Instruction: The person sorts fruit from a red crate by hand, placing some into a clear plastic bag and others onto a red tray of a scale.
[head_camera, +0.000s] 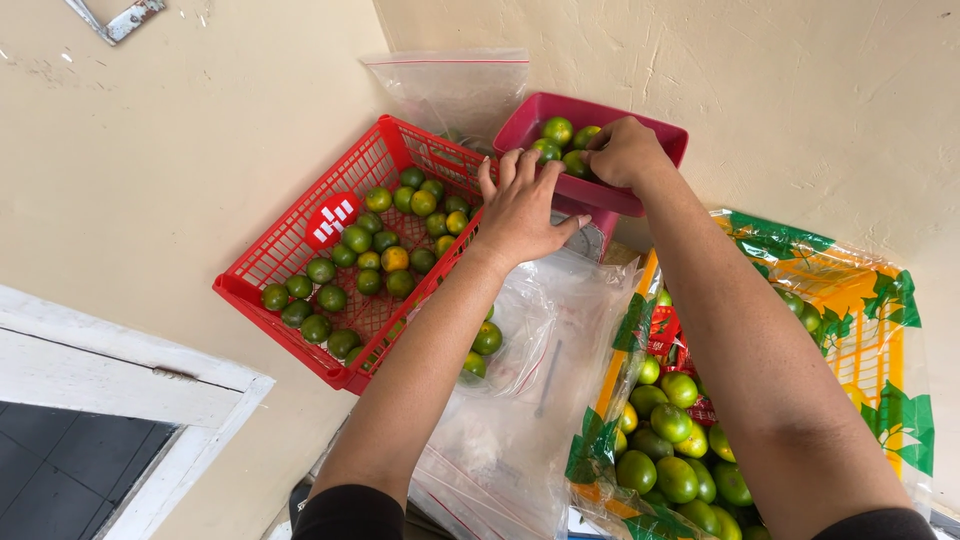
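Fingers of the right hand (625, 150) curl, gripping small green citrus fruits (560, 145) inside the pink scale tray (640, 200); left hand (520, 210) fingers spread, resting on the tray's near rim.

Cream floor (150, 180) carries red basket (300, 250) of limes, clear bags (520, 430), printed sack (860, 310), scale with pink tray (530, 125).

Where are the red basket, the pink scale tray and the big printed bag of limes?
Red basket (290, 262), head view, on its left mesh wall.
Pink scale tray (530, 125), head view, on its left wall.
Printed bag (870, 320), head view, on its orange and green right side.
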